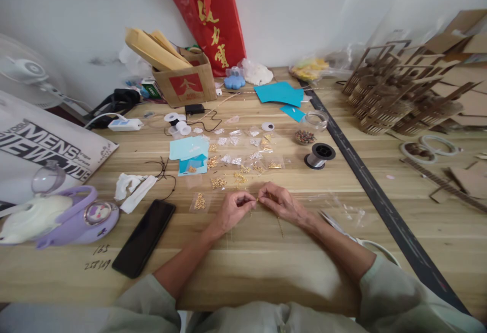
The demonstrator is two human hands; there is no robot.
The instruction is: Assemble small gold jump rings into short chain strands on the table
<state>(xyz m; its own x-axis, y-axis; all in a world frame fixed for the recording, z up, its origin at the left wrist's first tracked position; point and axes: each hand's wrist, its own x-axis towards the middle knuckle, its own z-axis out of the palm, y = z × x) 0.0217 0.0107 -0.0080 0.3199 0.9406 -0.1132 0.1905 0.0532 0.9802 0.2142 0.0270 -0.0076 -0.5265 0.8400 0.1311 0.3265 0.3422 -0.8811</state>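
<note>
My left hand (pixel 235 210) and my right hand (pixel 279 202) meet fingertip to fingertip low over the wooden table. Both are closed in a pinch on a thin gold chain (pixel 281 227), whose loose ends hang below the fingers. A small gold bit shows between the fingertips; its shape is too small to tell. Just beyond the hands lie small clear bags and piles of gold beads (pixel 218 183) and silver pieces (pixel 233 160). One bag of gold beads (pixel 200 201) rests left of my left hand.
A black phone (pixel 143 238) and purple bottle (pixel 81 216) stand left. Scissors (pixel 342 229) lie under my right forearm. Beyond are a wire spool (pixel 319 156), a bead dish (pixel 305 137), blue cards (pixel 279 93), a cardboard box (pixel 186 84) and wooden frames (pixel 391 95).
</note>
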